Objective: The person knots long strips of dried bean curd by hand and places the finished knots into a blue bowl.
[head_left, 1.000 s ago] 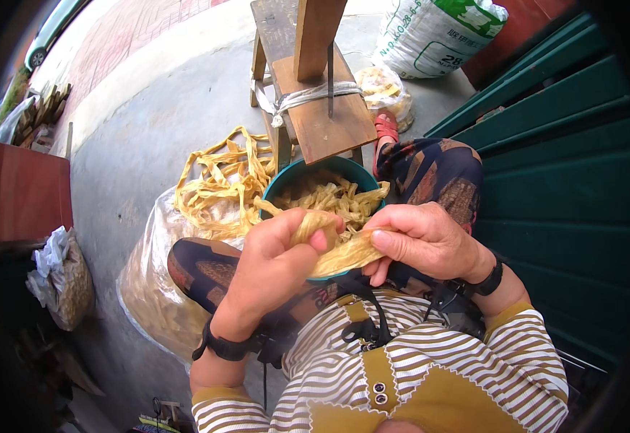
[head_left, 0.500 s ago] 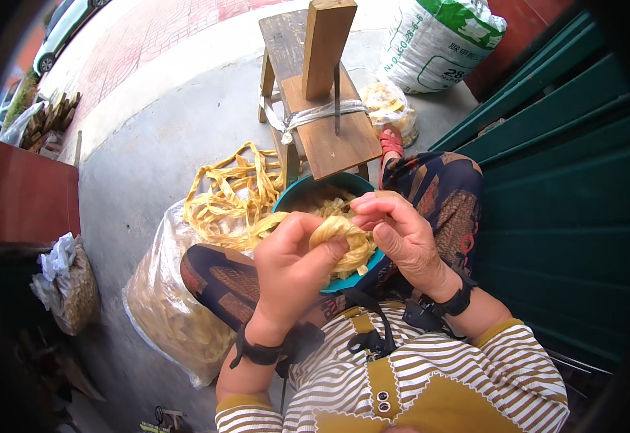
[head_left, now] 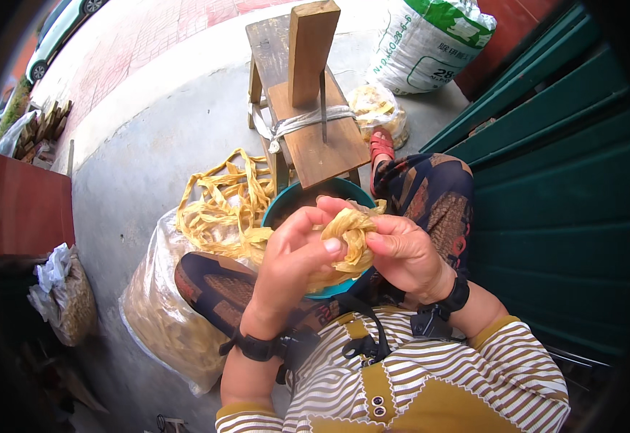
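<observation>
Between my hands, over a teal basin (head_left: 327, 291), is a knotted bundle of yellow, flattened strip (head_left: 355, 232). My left hand (head_left: 286, 263) grips its left side, thumb on the front. The thumb and fingers of my right hand (head_left: 410, 258) pinch its right side. A long yellow strip (head_left: 221, 198) lies in loops to the left and runs toward my left hand. Those loops rest partly on a big clear plastic bag (head_left: 163, 307) with pale yellowish contents, beside my left knee. The strip's material I cannot make out. My hands hide much of the basin's inside.
Ahead stands a wooden bench (head_left: 270, 54) carrying a board (head_left: 329, 159) with an upright block and thin metal rod, tied with white cloth (head_left: 308, 120). Right of it are a small filled bag (head_left: 378, 108) and a white-green sack (head_left: 430, 54). A green slatted panel (head_left: 546, 209) borders my right side.
My right hand has come down from above and now pinches the bundle's right side. The bundle shows a tighter, knot-like twist. The whole view has shifted slightly.
</observation>
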A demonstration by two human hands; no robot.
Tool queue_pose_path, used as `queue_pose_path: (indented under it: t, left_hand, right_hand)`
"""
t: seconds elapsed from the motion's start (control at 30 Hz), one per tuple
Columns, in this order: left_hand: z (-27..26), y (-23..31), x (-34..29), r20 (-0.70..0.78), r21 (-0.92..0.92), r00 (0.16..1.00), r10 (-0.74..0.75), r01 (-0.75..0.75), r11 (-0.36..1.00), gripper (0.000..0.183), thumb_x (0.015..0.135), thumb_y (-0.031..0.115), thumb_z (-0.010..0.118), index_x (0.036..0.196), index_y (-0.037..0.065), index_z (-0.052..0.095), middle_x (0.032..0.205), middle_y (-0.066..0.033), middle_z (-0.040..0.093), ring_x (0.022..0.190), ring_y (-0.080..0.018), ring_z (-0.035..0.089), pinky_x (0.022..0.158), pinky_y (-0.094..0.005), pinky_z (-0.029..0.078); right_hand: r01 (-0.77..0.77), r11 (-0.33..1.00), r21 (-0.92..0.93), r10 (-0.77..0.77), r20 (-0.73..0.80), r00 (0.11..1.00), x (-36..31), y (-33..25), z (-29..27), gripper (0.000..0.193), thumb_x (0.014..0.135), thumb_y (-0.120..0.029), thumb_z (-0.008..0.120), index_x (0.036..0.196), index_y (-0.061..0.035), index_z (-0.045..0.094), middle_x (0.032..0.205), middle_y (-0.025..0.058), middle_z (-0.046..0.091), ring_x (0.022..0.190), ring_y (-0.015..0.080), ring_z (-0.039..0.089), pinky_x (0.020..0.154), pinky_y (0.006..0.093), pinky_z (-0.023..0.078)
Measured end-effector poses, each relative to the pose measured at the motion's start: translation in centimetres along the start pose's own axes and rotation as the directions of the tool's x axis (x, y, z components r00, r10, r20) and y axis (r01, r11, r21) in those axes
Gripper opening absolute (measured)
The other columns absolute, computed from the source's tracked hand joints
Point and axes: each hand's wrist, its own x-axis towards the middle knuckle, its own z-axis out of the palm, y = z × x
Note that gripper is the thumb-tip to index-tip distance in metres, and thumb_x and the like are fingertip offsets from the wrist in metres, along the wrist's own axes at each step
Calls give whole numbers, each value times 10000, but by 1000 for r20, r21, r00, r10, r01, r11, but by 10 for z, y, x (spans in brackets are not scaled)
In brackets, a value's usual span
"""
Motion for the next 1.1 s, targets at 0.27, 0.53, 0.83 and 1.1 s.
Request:
queue_pose_path:
  t: [0.27, 0.53, 0.83, 1.1]
  left_hand:
    - [-4, 3, -6, -9, 359, 988, -156, 149, 921, 335, 871, 233, 559, 1094, -16, 536, 770, -85, 618, 582, -155, 605, 522, -241, 483]
    - [-8, 7, -32, 120, 438, 980, 162, -198, 877, 201, 867, 101, 633, 1016, -32, 615, 821, -46, 654, 740, -104, 604, 682, -238, 487]
    - [-3, 22, -24, 19, 572, 994, 107, -99, 814, 224, 853, 116, 661, 1011, -43, 654, 861, -71, 667, 756, -104, 607, 693, -241, 486]
    - [-3, 16, -23, 140, 739, 956, 259, -275, 615, 248, 828, 125, 684, 1015, -35, 647, 872, -134, 672, 748, -157, 646, 665, -256, 499]
  right_hand:
    - [235, 142, -962, -539, 123, 833, 5, -17, -14, 257, 933, -239, 554, 988, 7, 602, 902, 97, 614, 672, 181, 619, 674, 311, 489]
    - [13, 843, -538, -147, -207, 967, -28, -33, 27, 272, 956, -215, 515, 818, -14, 636, 610, 16, 524, 498, 36, 430, 436, 194, 337]
    - [-78, 800, -594, -79, -234, 969, -20, -33, 27, 318, 979, -280, 469, 822, -25, 577, 625, 3, 522, 475, 37, 432, 439, 184, 337]
    - [-327, 764, -556, 220, -253, 942, -13, -43, 25, 363, 983, -310, 464, 807, -22, 597, 644, 25, 555, 481, 32, 470, 443, 168, 361]
